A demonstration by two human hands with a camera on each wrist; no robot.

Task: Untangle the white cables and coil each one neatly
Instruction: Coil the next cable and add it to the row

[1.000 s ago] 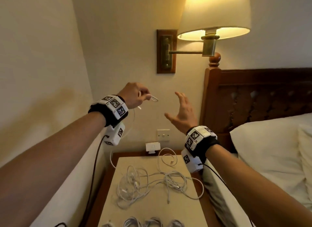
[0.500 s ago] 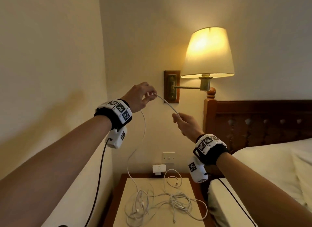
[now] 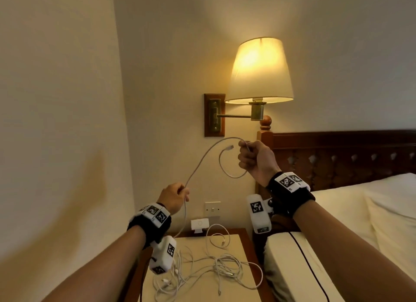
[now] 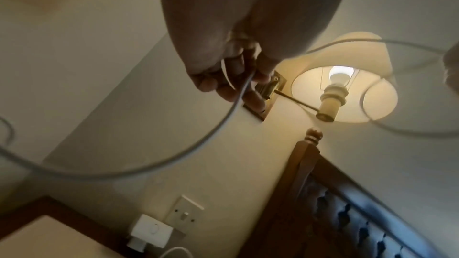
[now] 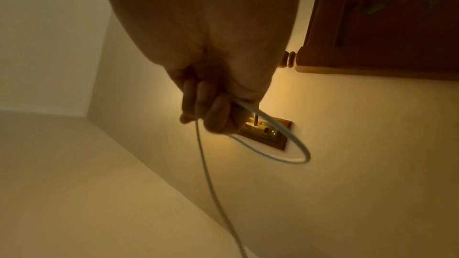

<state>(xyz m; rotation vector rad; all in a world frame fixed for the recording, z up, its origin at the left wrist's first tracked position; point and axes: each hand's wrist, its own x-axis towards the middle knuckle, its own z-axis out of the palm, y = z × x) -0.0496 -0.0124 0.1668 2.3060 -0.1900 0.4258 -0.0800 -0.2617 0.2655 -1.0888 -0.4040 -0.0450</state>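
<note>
One white cable (image 3: 203, 159) stretches in the air between both hands. My right hand (image 3: 253, 159) is raised near the bedpost and grips the cable (image 5: 278, 130) in a fist, with a first loop (image 3: 229, 166) and its plug end (image 3: 229, 147) hanging to the left. Lower down, my left hand (image 3: 174, 197) pinches the same cable (image 4: 238, 99) between thumb and fingers; from there it drops to the nightstand (image 3: 238, 241). A tangle of white cables (image 3: 216, 269) lies on the nightstand top.
A lit wall lamp (image 3: 258, 70) hangs above my right hand. The wooden headboard (image 3: 337, 153) and the bed (image 3: 337, 223) stand to the right. A wall socket (image 3: 212, 208) and a white charger (image 3: 199, 224) sit behind the nightstand. The wall (image 3: 56, 144) is close on the left.
My left hand has dropped down the cable toward the nightstand. My right hand has risen and closed into a fist, and a loop now hangs from it. The view has tilted upward.
</note>
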